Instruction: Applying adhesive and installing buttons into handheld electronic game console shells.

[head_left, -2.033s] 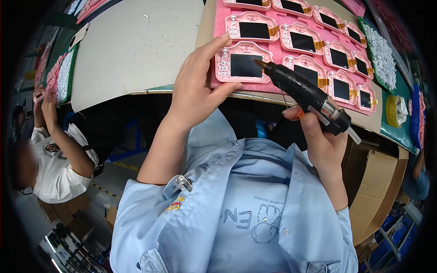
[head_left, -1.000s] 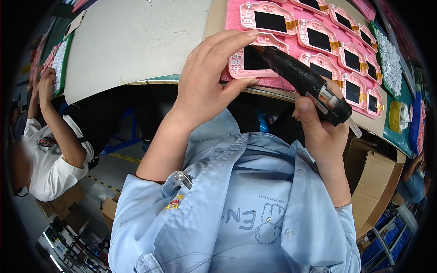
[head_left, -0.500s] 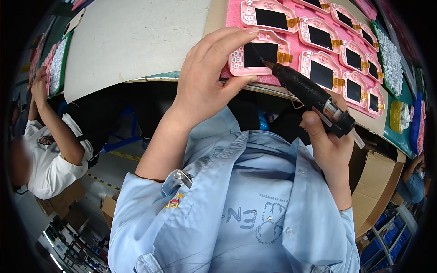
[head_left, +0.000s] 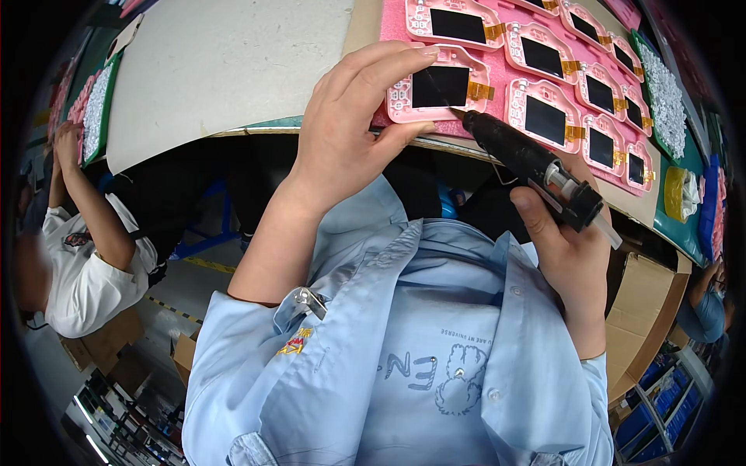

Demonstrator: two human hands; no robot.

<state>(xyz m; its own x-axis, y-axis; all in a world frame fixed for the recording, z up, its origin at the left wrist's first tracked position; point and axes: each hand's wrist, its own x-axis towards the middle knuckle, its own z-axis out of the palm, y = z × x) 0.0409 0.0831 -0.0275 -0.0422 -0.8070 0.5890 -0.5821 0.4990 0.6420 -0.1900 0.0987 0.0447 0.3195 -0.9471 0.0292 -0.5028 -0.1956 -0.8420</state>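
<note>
The left hand (head_left: 342,128), thumb and fingers set wide, holds the lower and upper edges of a pink plastic shell with a black rectangular screen (head_left: 440,87), which lies on a pink foam sheet (head_left: 499,68). The brown tip of a black tapered glue gun (head_left: 532,159) is by that shell's lower right edge, and the right hand (head_left: 571,248) grips the gun's body.

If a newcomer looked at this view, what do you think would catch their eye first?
Probably the black glue gun in the right hand, slanting up toward the lower right of the nearest pink shell. Next, the left hand, thumb and fingers spread about that shell's left end. Then the similar shells with dark screens, rowed on pink foam at upper right.
</note>
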